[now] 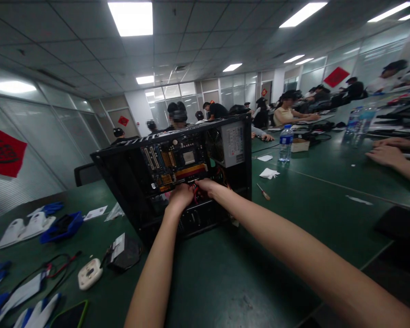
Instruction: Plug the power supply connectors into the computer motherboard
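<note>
An open black computer case (123, 191) stands tilted on the table, its inside facing me. Both my hands reach into its lower part, below the motherboard (172, 160). My left hand (182, 196) is closed, fingertips on a bundle of red and dark cables (199, 195). Pressed close beside it, my right hand (206, 186) is also closed on the cables. The exact ends between my fingertips are too small and partly hidden. At the case's upper right sits the power supply (233, 143) with its fan, and more coloured wires hang beneath it.
On the green table (218, 282) lie a screwdriver (263, 192), a crumpled tissue (269, 173) and a water bottle (286, 143) to the right. Left are a blue tray (63, 228), a dark box-shaped part (124, 253), a white round device (89, 274), gloves and a phone (70, 315).
</note>
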A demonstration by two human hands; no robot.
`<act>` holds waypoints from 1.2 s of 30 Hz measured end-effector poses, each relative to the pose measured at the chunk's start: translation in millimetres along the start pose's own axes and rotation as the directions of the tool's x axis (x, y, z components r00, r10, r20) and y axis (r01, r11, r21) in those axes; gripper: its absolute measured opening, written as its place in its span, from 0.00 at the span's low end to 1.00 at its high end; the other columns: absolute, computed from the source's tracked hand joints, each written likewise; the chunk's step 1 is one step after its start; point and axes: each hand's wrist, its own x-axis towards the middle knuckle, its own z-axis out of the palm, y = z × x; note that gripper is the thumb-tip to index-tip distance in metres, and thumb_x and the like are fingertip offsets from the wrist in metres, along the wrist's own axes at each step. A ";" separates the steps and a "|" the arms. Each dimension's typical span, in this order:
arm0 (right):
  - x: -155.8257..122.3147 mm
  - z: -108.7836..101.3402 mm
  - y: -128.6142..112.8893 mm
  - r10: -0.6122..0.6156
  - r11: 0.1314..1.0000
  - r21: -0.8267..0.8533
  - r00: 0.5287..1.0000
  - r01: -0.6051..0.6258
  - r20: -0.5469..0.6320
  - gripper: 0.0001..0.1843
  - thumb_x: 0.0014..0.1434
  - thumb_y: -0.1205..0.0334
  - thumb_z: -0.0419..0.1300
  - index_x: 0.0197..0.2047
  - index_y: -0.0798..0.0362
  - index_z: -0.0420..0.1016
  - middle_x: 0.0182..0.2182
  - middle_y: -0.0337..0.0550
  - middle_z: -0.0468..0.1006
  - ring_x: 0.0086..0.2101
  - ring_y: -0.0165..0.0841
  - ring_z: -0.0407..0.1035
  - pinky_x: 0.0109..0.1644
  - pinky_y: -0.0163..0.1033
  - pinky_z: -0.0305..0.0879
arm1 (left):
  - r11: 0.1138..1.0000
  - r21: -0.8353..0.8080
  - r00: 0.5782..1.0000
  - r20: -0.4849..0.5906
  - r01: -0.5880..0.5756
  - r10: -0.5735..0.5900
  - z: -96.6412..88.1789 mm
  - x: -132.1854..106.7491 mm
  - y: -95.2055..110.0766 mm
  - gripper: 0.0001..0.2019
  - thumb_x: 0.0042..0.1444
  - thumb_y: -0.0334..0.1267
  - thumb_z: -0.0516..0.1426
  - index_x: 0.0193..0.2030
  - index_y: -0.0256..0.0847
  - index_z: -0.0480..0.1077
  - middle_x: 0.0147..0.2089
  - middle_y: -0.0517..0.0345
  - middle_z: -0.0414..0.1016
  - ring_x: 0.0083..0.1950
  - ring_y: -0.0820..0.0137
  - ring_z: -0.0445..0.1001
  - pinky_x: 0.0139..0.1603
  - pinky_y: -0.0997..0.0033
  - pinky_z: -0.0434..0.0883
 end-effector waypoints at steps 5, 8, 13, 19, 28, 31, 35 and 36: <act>-3.4 2.6 -2.7 0.064 0.998 0.027 0.998 -0.063 -0.020 0.13 0.69 0.63 0.54 0.31 0.55 0.69 0.16 0.34 0.65 0.16 0.25 0.59 0.21 0.30 0.58 | 1.000 -0.009 1.000 0.008 -0.007 0.007 -2.1 -1.7 1.8 0.19 0.66 0.45 0.49 0.42 0.37 0.78 0.48 0.38 0.81 0.49 0.55 0.79 0.42 0.66 0.68; -4.6 2.7 -2.9 0.071 0.997 0.035 0.997 -0.071 -0.017 0.13 0.70 0.63 0.52 0.32 0.55 0.69 0.17 0.34 0.66 0.16 0.25 0.59 0.21 0.29 0.59 | 1.000 -0.017 1.000 0.007 -0.002 0.002 -4.0 -3.3 2.8 0.19 0.66 0.45 0.49 0.43 0.37 0.78 0.48 0.39 0.81 0.48 0.57 0.79 0.42 0.67 0.68; -1.9 0.0 -2.8 0.086 0.995 0.041 0.996 -0.086 0.003 0.14 0.70 0.65 0.50 0.32 0.55 0.67 0.17 0.33 0.65 0.16 0.25 0.58 0.20 0.29 0.58 | 1.000 -0.023 1.000 0.000 0.008 -0.008 -3.3 -3.0 1.1 0.19 0.66 0.46 0.49 0.45 0.37 0.78 0.48 0.40 0.81 0.48 0.57 0.79 0.40 0.68 0.68; 1.7 2.0 -4.0 0.100 0.993 0.066 0.994 -0.102 0.036 0.15 0.70 0.67 0.47 0.30 0.55 0.64 0.16 0.32 0.63 0.15 0.24 0.57 0.20 0.29 0.57 | 0.999 -0.032 1.000 -0.010 0.001 -0.002 1.2 0.6 -2.6 0.20 0.67 0.47 0.48 0.45 0.38 0.78 0.49 0.39 0.81 0.48 0.56 0.79 0.41 0.67 0.68; 6.7 3.7 -4.2 0.114 0.991 0.066 0.992 -0.117 0.050 0.14 0.69 0.66 0.50 0.30 0.55 0.65 0.15 0.32 0.62 0.15 0.24 0.56 0.21 0.28 0.58 | 0.999 -0.032 1.000 -0.008 0.000 -0.001 2.8 2.3 -4.4 0.21 0.66 0.48 0.48 0.43 0.38 0.78 0.48 0.39 0.81 0.47 0.56 0.80 0.41 0.66 0.68; 5.9 4.9 -3.8 0.107 0.992 0.069 0.993 -0.110 0.040 0.14 0.70 0.65 0.49 0.31 0.55 0.66 0.15 0.32 0.62 0.15 0.24 0.56 0.21 0.28 0.58 | 0.999 -0.033 1.000 -0.014 -0.003 0.002 3.1 2.6 -4.0 0.20 0.67 0.48 0.48 0.43 0.38 0.78 0.48 0.38 0.81 0.48 0.55 0.79 0.42 0.65 0.68; 3.6 6.3 -4.1 0.103 0.992 0.070 0.994 -0.105 0.023 0.13 0.70 0.65 0.49 0.32 0.55 0.65 0.16 0.33 0.64 0.15 0.24 0.57 0.21 0.29 0.58 | 0.999 -0.036 1.000 -0.014 -0.008 0.008 3.7 2.9 -4.0 0.20 0.66 0.47 0.48 0.43 0.38 0.78 0.47 0.39 0.81 0.49 0.55 0.79 0.42 0.66 0.68; 2.9 6.4 -4.3 0.103 0.992 0.070 0.994 -0.105 0.020 0.13 0.70 0.65 0.49 0.32 0.55 0.65 0.16 0.33 0.64 0.15 0.24 0.57 0.21 0.29 0.58 | 0.999 -0.036 1.000 -0.013 -0.009 0.009 3.9 3.0 -4.0 0.20 0.66 0.47 0.48 0.43 0.38 0.79 0.47 0.39 0.81 0.48 0.56 0.79 0.41 0.66 0.68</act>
